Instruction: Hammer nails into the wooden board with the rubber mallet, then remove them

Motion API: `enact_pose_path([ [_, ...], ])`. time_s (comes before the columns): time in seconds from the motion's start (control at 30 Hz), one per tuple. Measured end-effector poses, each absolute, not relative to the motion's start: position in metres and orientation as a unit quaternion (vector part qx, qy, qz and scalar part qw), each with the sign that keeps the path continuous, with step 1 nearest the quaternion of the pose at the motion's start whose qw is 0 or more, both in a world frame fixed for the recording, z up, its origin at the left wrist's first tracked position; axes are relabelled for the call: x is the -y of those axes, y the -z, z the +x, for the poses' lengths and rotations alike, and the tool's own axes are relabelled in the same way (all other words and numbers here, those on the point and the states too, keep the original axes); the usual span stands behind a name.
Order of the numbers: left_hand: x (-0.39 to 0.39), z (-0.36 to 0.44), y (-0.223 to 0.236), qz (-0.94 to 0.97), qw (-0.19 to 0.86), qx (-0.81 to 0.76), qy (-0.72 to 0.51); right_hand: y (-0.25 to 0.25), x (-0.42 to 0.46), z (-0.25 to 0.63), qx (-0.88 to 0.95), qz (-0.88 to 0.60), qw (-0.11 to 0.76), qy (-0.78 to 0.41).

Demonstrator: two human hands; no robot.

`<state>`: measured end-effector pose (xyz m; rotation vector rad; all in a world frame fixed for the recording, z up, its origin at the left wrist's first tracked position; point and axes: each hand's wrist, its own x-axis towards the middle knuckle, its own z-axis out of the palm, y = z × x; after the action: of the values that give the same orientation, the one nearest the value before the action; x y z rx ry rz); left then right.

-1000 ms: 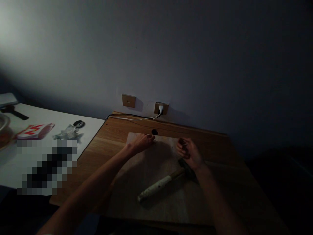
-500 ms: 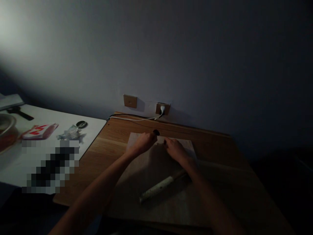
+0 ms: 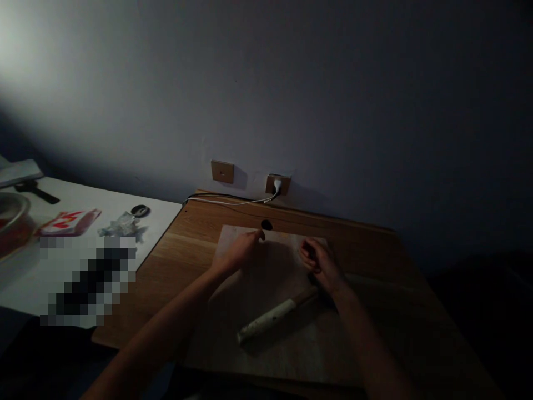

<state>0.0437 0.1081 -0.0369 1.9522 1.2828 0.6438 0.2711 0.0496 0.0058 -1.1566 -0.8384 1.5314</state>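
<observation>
From my feed, the left grip (image 3: 237,253) lay open with its fingertips on the pale board (image 3: 266,355) atop the desk (image 3: 183,261), while the right grip (image 3: 320,261) sat curled closed, its hold unclear, just above the white-handled hammer (image 3: 270,319).

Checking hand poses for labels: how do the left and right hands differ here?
The left hand reaches forward with fingers extended, while the right hand is curled with fingers bunched. The left hand's fingertips are near a dark round spot at the pale board's far edge; the right hand sits just above the head of the hammer. Both hands are over the board. I cannot tell whether the right hand holds anything small.
</observation>
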Motion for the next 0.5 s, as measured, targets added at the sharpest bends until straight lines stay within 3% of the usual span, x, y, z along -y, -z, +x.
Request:
enact_pose_path([
  [0.07, -0.110, 0.051, 0.037, 0.807, 0.278, -0.484, -0.194, -0.005, -0.044, 0.272, 0.368, -0.493, 0.490, -0.617],
  [0.13, -0.113, 0.058, 0.035, 0.814, 0.287, -0.469, -0.187, -0.006, -0.039, 0.274, 0.386, -0.503, 0.482, -0.604],
  [0.27, -0.128, 0.067, 0.024, 0.791, 0.352, -0.452, -0.217, -0.002, -0.036, 0.282, 0.443, -0.552, 0.455, -0.540],
  [0.5, -0.113, 0.088, 0.018, 0.641, 0.548, -0.433, -0.316, -0.019, -0.040, 0.274, 0.671, -0.633, 0.306, -0.234],
])
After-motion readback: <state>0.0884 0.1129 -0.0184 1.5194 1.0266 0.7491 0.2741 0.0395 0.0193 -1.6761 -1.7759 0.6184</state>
